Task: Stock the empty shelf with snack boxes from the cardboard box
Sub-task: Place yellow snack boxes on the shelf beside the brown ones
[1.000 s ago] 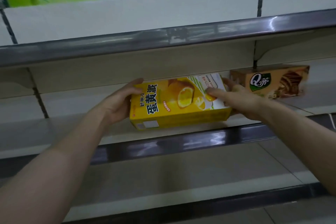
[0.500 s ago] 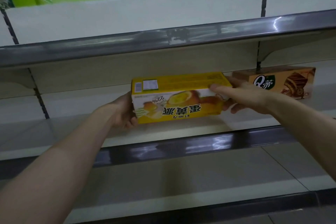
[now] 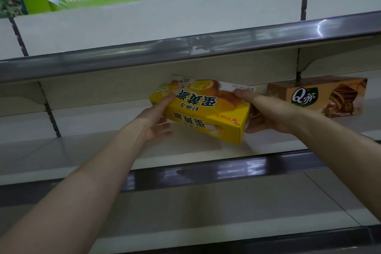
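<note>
1. Over the shelf point(image 3: 92, 150), my left hand point(image 3: 154, 118) and right hand point(image 3: 266, 113) grip the yellow box point(image 3: 204, 109) by its ends, left of the brown box point(image 3: 317, 97).
2. It's just rolled over, print upside down now, not shelved yet.

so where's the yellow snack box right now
In the head view the yellow box is mid-frame, tilted and held between the left hand and right hand over the shelf, left of the brown box.
</note>
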`<act>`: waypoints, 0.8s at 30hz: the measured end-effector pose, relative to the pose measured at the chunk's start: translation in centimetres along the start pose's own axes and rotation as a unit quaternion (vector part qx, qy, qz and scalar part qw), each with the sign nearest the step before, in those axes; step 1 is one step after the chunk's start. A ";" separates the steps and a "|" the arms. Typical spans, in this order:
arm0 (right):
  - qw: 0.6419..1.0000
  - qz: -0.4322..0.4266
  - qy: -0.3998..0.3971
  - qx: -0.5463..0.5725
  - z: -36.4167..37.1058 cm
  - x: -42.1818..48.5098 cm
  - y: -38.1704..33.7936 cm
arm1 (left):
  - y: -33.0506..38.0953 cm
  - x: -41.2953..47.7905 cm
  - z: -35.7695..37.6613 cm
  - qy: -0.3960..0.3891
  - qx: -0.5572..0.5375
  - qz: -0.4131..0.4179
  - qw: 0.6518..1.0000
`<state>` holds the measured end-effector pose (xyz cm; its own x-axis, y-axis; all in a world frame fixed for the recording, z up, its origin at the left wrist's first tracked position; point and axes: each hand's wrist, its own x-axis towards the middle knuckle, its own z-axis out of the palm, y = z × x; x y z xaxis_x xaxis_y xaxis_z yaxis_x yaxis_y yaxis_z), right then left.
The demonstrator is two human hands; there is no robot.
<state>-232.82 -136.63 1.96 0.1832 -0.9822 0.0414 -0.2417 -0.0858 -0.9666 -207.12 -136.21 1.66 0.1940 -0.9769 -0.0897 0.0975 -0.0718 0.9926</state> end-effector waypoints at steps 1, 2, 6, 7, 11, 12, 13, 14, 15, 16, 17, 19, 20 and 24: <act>1.000 0.002 -0.025 0.019 0.1 -0.1 0.2 | -0.1 0.0 0.1 0.000 -0.001 -0.010 1.000; 0.998 0.007 -0.059 0.032 0.2 -0.4 0.4 | -0.1 0.0 0.4 -0.007 -0.019 -0.005 1.000; 0.977 0.054 -0.207 -0.020 -0.6 -1.6 0.5 | 0.6 -0.1 1.1 -0.036 -0.084 0.016 0.996; 0.975 0.062 -0.214 -0.023 -0.9 -1.6 0.3 | 0.8 -0.2 1.2 -0.053 -0.087 0.006 0.995; 0.985 0.055 -0.160 0.031 0.3 -0.5 -1.0 | 1.4 -0.6 2.8 -0.126 -0.045 -0.021 0.991; 0.987 0.049 -0.145 0.049 1.0 -0.3 -1.3 | 1.5 -0.7 3.6 -0.134 -0.023 -0.018 0.991; 0.989 0.042 -0.123 0.066 1.5 -0.1 -1.4 | 1.6 -0.6 4.2 -0.137 -0.012 -0.015 0.990; 0.991 0.037 -0.100 0.086 1.9 0.1 -1.3 | 1.8 -0.6 4.6 -0.131 -0.005 -0.011 0.991; 0.992 0.030 -0.070 0.105 2.1 0.3 -1.1 | 2.0 -0.5 4.7 -0.124 0.002 -0.011 0.992; 0.991 0.022 -0.039 0.128 2.1 0.6 -0.8 | 2.1 -0.2 4.5 -0.120 0.021 -0.018 0.992; 0.987 0.014 -0.006 0.158 2.0 0.8 -0.4 | 2.1 -0.2 4.0 -0.127 0.054 -0.034 0.990; 0.971 0.001 0.046 0.233 1.8 1.1 0.3 | 1.7 -0.6 3.2 -0.166 0.133 -0.055 0.976; 0.961 -0.005 0.058 0.269 1.7 1.0 0.5 | 1.4 -0.9 2.9 -0.184 0.148 -0.060 0.970; 0.958 -0.001 0.042 0.285 0.7 1.0 1.4 | 0.6 -0.8 2.8 -0.193 0.132 -0.042 0.971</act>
<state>-232.32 -137.67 0.45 0.1004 -0.9941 0.0411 0.3225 -0.0066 -0.9465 -209.98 -136.00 2.53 -0.1885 -0.9644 -0.1852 -0.1669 -0.1544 0.9738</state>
